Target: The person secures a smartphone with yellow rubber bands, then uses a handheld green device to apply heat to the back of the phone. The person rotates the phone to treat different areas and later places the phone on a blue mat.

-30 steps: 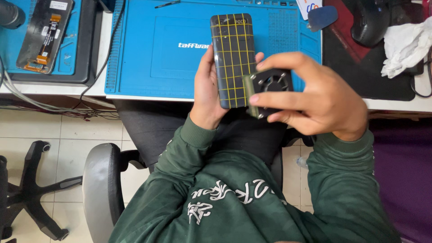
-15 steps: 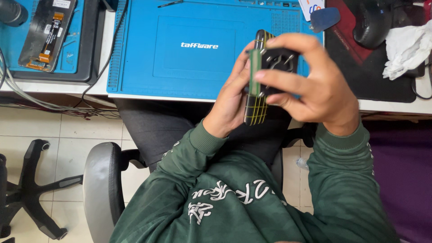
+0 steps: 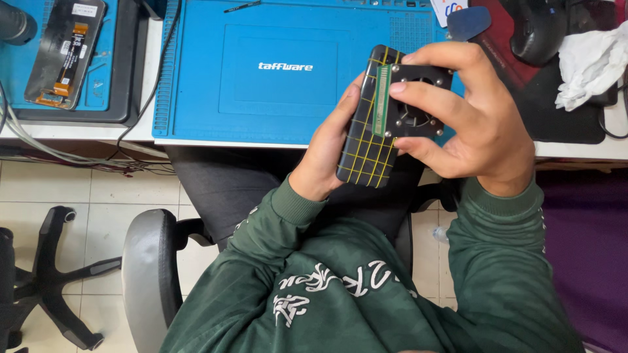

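Item 1: smartphone (image 3: 363,153), dark back cover with a yellow grid pattern. Held above the lap at the near edge of the desk, tilted, its top end towards the blue work mat (image 3: 261,98). The upper half is covered by the fan module and the right fingers; the screen side faces away and cannot be seen.

Item 2: small black square cooling fan module (image 3: 418,104) with a green edge strip and metal corner screws. It lies against the phone's upper back. Whether it is clipped on or only pressed there cannot be told.

Item 3: left hand (image 3: 327,157). Curled under and behind the phone, gripping its left edge; the thumb lies along that side, and the other fingers are hidden behind the phone.

Item 4: right hand (image 3: 471,117). Fingers bent over the fan module, clamping it at top and bottom, palm turned to the left. Both wrists come out of green sweatshirt cuffs.

Item 5: surroundings. Far left of the left hand, an opened phone (image 3: 64,52) with orange flex cables lies on a second blue mat. Beyond the right hand, a blue pick (image 3: 468,22) and a crumpled white tissue (image 3: 592,62), partly cut off by the frame edge. Below the left forearm, a grey chair armrest (image 3: 150,274).
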